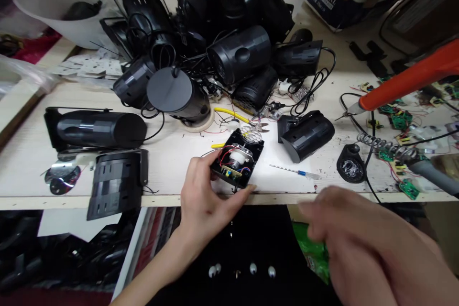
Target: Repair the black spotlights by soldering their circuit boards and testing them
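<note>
My left hand point(204, 191) is closed around the near left side of an open black housing point(260, 146) on the bench. Inside are a white motor-like part point(237, 157), red and blue wires and a small circuit board point(231, 173). My right hand point(344, 224) is just past the front edge at the right, blurred by motion; whether it holds anything is unclear. Between the hands lies a small screwdriver point(296, 171) with a blue and clear handle. Yellow-handled cutters point(238, 116) rest behind the housing.
Black lamp-like cylinders point(240, 52) with cables pile up at the back; others lie left and right. A soldering iron with an orange handle point(409, 76) stands at the right, above a spring holder point(387, 146) and loose green circuit boards point(401, 119). A white bucket point(60, 0) is far left.
</note>
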Available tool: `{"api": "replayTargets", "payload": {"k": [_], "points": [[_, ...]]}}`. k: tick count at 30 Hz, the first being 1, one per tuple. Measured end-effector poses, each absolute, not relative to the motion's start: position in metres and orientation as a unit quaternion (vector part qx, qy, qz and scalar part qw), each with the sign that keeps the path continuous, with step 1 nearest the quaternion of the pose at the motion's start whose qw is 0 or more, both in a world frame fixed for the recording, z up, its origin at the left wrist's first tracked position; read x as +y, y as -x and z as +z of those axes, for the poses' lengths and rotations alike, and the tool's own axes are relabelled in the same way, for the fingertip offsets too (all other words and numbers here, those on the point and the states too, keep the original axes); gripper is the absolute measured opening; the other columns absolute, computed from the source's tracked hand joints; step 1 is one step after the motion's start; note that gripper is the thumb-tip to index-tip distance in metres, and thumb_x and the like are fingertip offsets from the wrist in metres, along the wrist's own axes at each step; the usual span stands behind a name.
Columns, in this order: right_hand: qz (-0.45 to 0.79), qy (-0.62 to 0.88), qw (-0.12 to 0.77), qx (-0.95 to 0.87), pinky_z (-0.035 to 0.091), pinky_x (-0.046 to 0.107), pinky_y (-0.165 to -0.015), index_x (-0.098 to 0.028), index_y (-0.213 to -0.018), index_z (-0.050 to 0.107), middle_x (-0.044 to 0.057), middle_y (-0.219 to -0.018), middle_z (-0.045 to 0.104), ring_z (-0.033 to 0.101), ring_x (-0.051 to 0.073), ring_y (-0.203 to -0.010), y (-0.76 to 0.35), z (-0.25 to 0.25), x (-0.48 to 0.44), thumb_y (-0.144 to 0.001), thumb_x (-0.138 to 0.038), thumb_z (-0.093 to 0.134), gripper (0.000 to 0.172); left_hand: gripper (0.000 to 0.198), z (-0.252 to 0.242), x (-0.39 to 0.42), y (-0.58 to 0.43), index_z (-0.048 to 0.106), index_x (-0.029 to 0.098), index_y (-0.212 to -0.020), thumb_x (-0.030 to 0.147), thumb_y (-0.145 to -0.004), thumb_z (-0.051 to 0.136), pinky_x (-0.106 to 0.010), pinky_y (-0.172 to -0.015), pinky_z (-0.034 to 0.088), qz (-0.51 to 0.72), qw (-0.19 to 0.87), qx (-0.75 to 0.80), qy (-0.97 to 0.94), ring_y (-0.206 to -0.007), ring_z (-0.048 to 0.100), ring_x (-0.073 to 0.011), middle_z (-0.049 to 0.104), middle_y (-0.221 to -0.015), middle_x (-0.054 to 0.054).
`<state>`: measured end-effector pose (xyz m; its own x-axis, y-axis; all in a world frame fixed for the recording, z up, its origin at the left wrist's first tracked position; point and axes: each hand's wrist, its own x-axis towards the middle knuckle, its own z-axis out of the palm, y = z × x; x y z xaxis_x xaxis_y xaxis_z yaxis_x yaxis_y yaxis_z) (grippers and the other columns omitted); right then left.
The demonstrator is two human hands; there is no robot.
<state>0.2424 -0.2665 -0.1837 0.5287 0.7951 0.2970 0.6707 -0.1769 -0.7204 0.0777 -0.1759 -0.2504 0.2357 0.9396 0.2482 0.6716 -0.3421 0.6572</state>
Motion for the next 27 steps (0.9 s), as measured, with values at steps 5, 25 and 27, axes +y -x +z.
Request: {"api": "replayTargets", "payload": {"k": [5, 25, 27], "points": [[0.116, 0.704, 0.434, -0.550, 0.048, 0.023, -0.053, -0.021, -0.106, 0.070, -0.003, -0.066, 0.061, 0.058, 0.012, -0.053, -0.271, -0.220, -0.240, -0.093, -0.020, 0.056, 0.019, 0.068, -0.242, -0.174, -0.082, 0.053, 0.015, -0.122, 0.043, -0.067, 0.082, -0.036, -0.076, 0.057, 0.314, 0.210, 0.530, -0.760, -0.089, 0.063, -0.0231, 0.061, -0.102, -0.007], [0.155, 0.629, 0.466, -0.603, 0.054, 0.023, -0.060, -0.019, -0.092, 0.068, 0.002, -0.079, 0.069, 0.065, 0.013, -0.066, -0.244, -0.242, -0.188, -0.089, -0.018, 0.060, 0.008, 0.063, -0.243, -0.167, -0.086, 0.051, 0.018, -0.112, 0.038, -0.063, 0.085, -0.039, -0.081, 0.057, 0.333, 0.240, 0.526, -0.744, -0.096, 0.064, -0.0265, 0.061, -0.101, -0.007], [0.144, 0.627, 0.463, -0.610, 0.054, 0.024, -0.061, -0.019, -0.091, 0.067, 0.003, -0.080, 0.069, 0.065, 0.014, -0.067, -0.243, -0.243, -0.186, -0.090, -0.018, 0.058, 0.009, 0.066, -0.243, -0.166, -0.085, 0.050, 0.019, -0.115, 0.036, -0.062, 0.085, -0.040, -0.082, 0.057, 0.337, 0.257, 0.531, -0.733, -0.097, 0.064, -0.0270, 0.061, -0.104, -0.007]]}}
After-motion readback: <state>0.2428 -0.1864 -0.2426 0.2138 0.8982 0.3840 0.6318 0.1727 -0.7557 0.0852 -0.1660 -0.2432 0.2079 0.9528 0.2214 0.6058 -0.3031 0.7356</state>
